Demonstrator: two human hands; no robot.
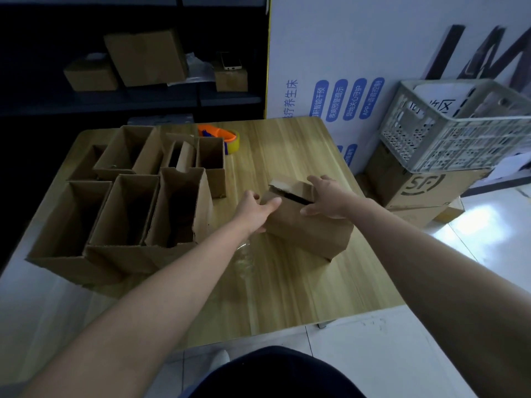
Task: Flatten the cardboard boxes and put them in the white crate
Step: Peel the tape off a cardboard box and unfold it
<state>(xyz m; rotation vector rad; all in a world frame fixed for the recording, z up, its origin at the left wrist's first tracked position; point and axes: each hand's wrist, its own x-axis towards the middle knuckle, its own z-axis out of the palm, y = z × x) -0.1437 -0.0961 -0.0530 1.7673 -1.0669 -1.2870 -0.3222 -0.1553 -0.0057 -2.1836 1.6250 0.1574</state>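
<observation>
On the pale wood-grain worktop (287, 288) in front of me sits a small cardboard box (304, 234), matte brown, its long axis running far-left to near-right, with a dark slit between its top flaps. My left hand (255, 209) clasps its left end, thumb over the top, and my right hand (324, 199) curls over the top's right part, so both grips are closed on it. To the left stand open cartons (123, 208), unflattened. The white crate (459, 130), a perforated plastic lattice, lies far right, nearer my right hand.
</observation>
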